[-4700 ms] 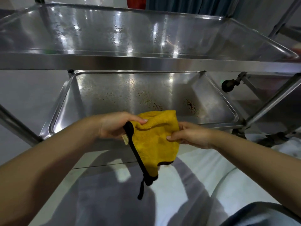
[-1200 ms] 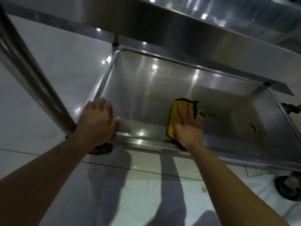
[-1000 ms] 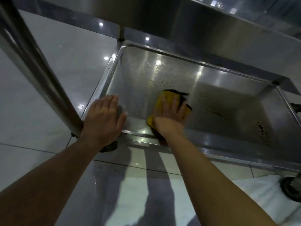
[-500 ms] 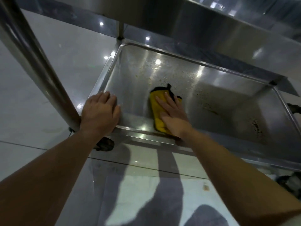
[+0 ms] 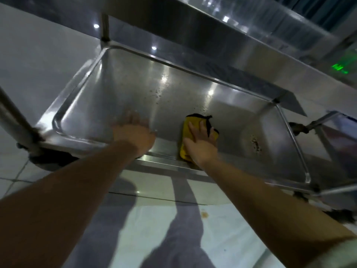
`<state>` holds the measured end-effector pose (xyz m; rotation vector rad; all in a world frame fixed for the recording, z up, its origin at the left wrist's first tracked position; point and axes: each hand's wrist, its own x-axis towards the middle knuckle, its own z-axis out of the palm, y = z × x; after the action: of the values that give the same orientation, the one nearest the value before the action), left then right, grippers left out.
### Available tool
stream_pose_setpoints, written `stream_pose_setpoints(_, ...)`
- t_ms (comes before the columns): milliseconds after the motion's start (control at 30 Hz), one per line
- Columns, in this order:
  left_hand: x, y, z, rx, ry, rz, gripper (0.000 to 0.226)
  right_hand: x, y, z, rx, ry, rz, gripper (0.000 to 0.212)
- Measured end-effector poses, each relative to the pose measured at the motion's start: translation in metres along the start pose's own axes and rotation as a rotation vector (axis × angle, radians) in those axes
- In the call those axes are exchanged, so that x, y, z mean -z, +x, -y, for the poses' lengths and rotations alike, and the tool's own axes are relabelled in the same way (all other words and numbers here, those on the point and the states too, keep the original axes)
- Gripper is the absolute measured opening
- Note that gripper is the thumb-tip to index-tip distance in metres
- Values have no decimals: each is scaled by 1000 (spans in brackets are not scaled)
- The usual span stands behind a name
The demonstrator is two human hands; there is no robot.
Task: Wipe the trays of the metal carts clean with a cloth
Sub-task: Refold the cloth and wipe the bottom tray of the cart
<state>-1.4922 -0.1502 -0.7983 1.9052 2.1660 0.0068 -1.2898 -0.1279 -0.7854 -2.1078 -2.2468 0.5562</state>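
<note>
The lower steel tray point(image 5: 81, 88) of the cart lies below me, its floor speckled with spots and a dark brown stain point(image 5: 256, 144) toward the right. My right hand point(image 5: 201, 145) presses flat on a yellow cloth point(image 5: 188, 124) with black edging, near the tray's front wall. My left hand point(image 5: 134, 131) is blurred; it rests fingers spread on the tray's front rim and floor, left of the cloth, holding nothing.
The upper tray point(image 5: 222, 41) overhangs the far side. A cart leg point(image 5: 15, 122) rises at the left with a caster point(image 5: 50, 161) under it. Another cart's frame point(image 5: 328, 122) stands at the right. White sheeting point(image 5: 222, 229) covers the tiled floor in front.
My left hand has slid right along the front rim, closer to the cloth. My right hand and the cloth sit further right in the tray than half a second ago.
</note>
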Motion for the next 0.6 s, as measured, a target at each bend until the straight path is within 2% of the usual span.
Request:
stream_pose_setpoints(100, -26, -14, -56, -202, 52, -86, 65, 18, -8, -28, 309, -32, 98, 68)
stream_pose_setpoints(200, -37, -20, -80, -201, 105, -165, 65, 36, -10, -79, 381, -30, 131, 66)
stream_pose_setpoints(300, -41, -20, -75, -322, 56, -396, 54, 49, -10, -139, 160, 118, 9, 51)
stream_pose_setpoints(333, -43, -20, -73, -340, 60, -420, 53, 52, -8, -153, 61, 187, -40, 50)
stream_pose_setpoints(400, -44, -18, -75, -328, 104, -374, 57, 53, -3, -166, -123, 243, -122, 50)
stream_pose_setpoints(467, -44, -16, -79, -315, 125, -342, 60, 47, 5, -157, -282, 138, -159, 55)
stream_pose_setpoints(533, -42, -14, -79, -298, 110, -321, 62, 35, 13, -136, -340, 50, -152, 64)
stream_pose_setpoints(600, -44, -12, -77, -283, 92, -341, 62, 24, 17, -113, -233, 17, -140, 69)
